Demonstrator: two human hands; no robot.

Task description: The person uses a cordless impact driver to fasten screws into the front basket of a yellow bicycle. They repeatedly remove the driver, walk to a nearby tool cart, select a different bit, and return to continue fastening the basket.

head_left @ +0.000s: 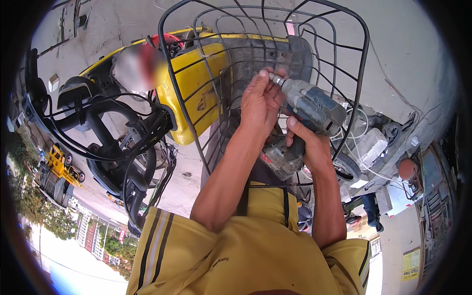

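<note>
My right hand (309,145) grips the handle of a grey cordless drill (314,110) held inside a black wire basket (355,83). My left hand (259,101) reaches into the basket and pinches the drill's silver bit end (275,78) with its fingertips. The bit points toward the grey plastic panel (255,56) at the basket's back. The basket is mounted at the front of a yellow scooter (194,86). Both forearms come up from my yellow shirt at the lower edge.
Black handlebars, cables and a mirror (105,123) spread to the left. A concrete block (371,145), white wires and a small wheel (346,167) lie on the ground at right. Concrete floor surrounds the scooter. A yellow toy-like vehicle (61,167) sits far left.
</note>
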